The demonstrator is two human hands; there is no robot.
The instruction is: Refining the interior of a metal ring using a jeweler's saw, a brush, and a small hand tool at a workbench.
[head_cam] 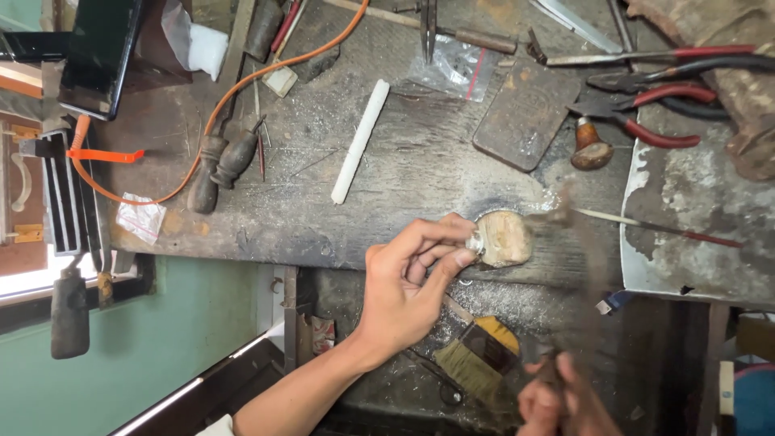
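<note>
Fingers of the left hand (412, 282) pinch a small pale workpiece (476, 242) against the worn wooden peg (504, 238) at the tabletop (404, 161) edge, just past centre toward 3 o'clock. The right hand (557, 400), at 5 o'clock, is blurred around a dark tool handle (581, 266) that rises toward the peg; whether its grip is tight I cannot tell. Judging from the blur, the stroke is quick, so the pinch should stay firm and low, fingertips clear of the tool's path, the piece braced on the peg. A flat brush (476, 359) lies below the peg. A clear plastic bag with a red strip (456, 69) lies at 12 o'clock, a second small clear bag (139, 216) at 9 o'clock; red-handled pliers (654, 113) sit at 2 o'clock, a white stick (360, 141) near 11
</note>
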